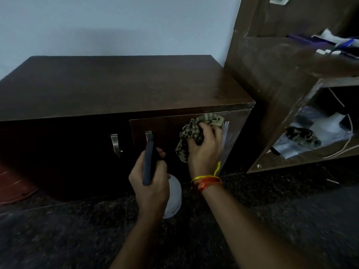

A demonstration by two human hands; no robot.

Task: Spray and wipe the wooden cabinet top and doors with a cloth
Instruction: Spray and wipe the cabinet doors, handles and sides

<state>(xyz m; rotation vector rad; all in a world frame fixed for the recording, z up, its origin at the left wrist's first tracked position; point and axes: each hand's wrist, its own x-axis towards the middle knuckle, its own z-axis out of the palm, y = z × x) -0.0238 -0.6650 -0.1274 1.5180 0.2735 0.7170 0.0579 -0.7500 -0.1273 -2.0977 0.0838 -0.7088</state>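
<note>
A low dark wooden cabinet (pixel 116 84) stands against the wall, its two doors shut, each with a metal handle. My right hand (pixel 206 150) grips a checked green cloth (pixel 196 131) and presses it against the upper right part of the right door (pixel 167 133). My left hand (pixel 150 183) holds a spray bottle (pixel 173 195) with a white body and a dark head (pixel 149 162), its nozzle pointing at the right door near its handle (pixel 148 135). Orange and yellow threads circle my right wrist.
A brown open shelf unit (pixel 272 84) stands right of the cabinet, holding bags, cloths, a white cable and papers. The floor is dark speckled stone. A reddish object (pixel 13 187) lies on the floor at the left.
</note>
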